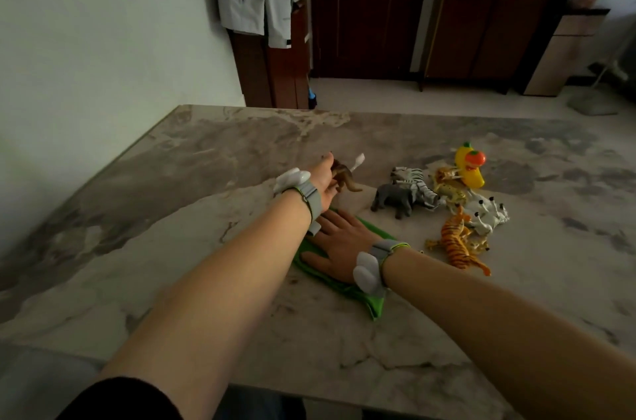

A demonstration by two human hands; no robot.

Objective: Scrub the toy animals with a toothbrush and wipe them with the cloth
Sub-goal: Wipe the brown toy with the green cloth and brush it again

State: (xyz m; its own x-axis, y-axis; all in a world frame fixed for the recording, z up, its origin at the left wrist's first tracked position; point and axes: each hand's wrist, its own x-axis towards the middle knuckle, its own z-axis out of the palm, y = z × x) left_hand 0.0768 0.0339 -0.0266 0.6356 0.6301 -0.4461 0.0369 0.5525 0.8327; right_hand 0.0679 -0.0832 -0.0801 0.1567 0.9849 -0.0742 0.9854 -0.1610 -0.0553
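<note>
Gripping brown plastic toy animal beyond green fabric cloth, left hand should hold firm; right hand, flat on cloth, should bunch it.

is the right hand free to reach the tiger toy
Probably yes: the right hand lies flat on the green cloth holding nothing, and the tiger lies near its wrist with nothing between.

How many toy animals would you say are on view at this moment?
6: a brown one in the left hand; right of it a grey one, zebra, spotted yellow one, white one lying down, and tiger. The pile may hide more.
</note>
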